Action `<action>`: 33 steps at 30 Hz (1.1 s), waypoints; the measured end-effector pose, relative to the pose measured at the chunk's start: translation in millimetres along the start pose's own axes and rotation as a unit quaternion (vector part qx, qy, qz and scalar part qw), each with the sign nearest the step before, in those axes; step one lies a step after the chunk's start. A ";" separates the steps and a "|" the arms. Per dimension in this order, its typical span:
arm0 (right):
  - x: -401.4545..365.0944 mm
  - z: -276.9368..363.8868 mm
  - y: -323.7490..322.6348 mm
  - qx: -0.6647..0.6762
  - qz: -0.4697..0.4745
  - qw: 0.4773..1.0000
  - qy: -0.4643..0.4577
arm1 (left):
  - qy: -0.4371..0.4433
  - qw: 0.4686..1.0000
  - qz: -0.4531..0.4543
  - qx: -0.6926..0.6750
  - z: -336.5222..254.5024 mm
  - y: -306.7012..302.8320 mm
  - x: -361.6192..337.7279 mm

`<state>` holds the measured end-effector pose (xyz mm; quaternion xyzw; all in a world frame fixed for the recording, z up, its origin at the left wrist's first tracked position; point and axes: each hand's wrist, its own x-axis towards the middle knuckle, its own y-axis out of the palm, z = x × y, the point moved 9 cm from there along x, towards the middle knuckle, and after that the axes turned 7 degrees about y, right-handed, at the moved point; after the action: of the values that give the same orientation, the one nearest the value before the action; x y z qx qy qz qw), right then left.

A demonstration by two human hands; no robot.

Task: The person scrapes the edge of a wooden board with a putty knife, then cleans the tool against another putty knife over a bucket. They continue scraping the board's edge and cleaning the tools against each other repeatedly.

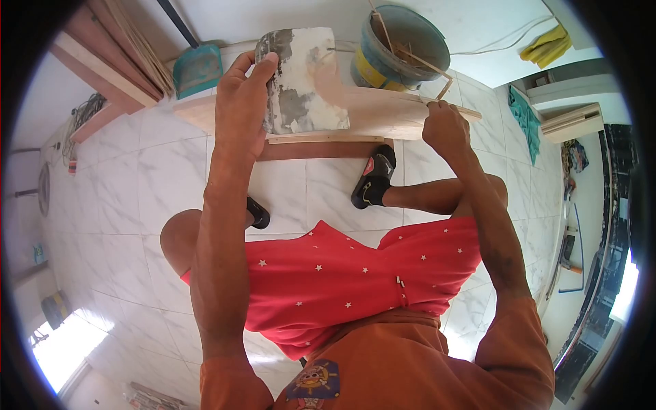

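My left hand (247, 102) is closed on the left edge of a flat block (311, 85) with patchy grey and white faces, thumb on top. The block is held up over a pale wooden board (389, 109). To the right, my right hand (445, 126) is closed on a thin wooden strip (447, 87) near the board's right end. The strip reaches up toward a dark bucket (400, 44) with a yellow label. How far the fingers wrap round the strip is partly hidden.
A teal dustpan (198, 70) stands behind at the left, near leaning planks (102, 68). A yellow cloth (547, 46) lies upper right, a green cloth (524, 123) below it. Stacked wood (572, 123) is at the right. My feet rest on the tiled floor (171, 171).
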<state>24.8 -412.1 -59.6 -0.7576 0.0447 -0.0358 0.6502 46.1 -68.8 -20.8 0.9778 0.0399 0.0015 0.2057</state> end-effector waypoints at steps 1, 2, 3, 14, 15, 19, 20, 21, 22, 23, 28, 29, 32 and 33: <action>0.9 4.0 0.3 0.000 0.012 1.000 0.002 | 0.001 1.000 -0.002 0.002 -2.5 -0.1 -0.4; 1.2 9.2 0.9 -0.001 0.025 1.000 0.003 | 0.001 1.000 -0.004 0.004 -4.2 -1.2 -0.7; 1.6 16.2 2.4 -0.001 0.039 0.999 0.004 | 0.006 1.000 -0.001 -0.003 -5.7 -2.2 0.0; -3.6 123.3 -14.6 0.048 0.040 0.985 -0.158 | 0.020 0.999 -0.015 -0.032 -19.4 -12.4 -1.3; -9.0 124.5 -19.6 0.105 0.037 0.977 -0.182 | 0.023 0.999 -0.016 -0.035 -21.1 -12.6 -1.5; -31.7 96.7 -26.9 0.190 -0.021 0.960 -0.205 | 0.032 0.998 -0.016 -0.044 -25.5 -16.0 -0.9; -33.5 86.9 -25.3 0.177 -0.048 0.964 -0.193 | 0.033 0.998 -0.015 -0.044 -25.5 -16.8 -0.8; -29.3 74.1 -22.7 0.165 -0.057 0.972 -0.154 | 0.036 0.998 -0.014 -0.043 -25.8 -17.7 -0.4; -24.5 61.5 -20.1 0.154 -0.066 0.979 -0.115 | 0.037 0.998 -0.011 -0.042 -25.9 -18.6 0.2; -21.8 50.4 -16.2 0.142 -0.074 0.984 -0.073 | 0.037 0.998 -0.006 -0.040 -25.8 -17.9 -0.4; -15.4 63.1 -0.6 0.082 -0.081 0.989 -0.094 | 0.029 0.999 -0.016 -0.025 -25.9 -13.9 -3.0; -17.4 70.7 4.0 0.079 -0.081 0.987 -0.118 | 0.026 0.999 -0.019 -0.018 -25.5 -13.8 -3.8; -25.4 89.5 -9.0 0.193 -0.015 0.963 -0.186 | 0.029 0.999 -0.013 -0.037 -23.1 -12.3 -1.2; -23.3 88.4 -16.8 0.183 -0.038 0.965 -0.185 | 0.031 0.999 -0.010 -0.038 -22.6 -12.6 0.2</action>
<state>11.9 -320.1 -56.3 -0.6201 -0.1120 0.0726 0.7731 44.9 -48.1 -5.2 0.9682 0.0558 0.0318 0.2418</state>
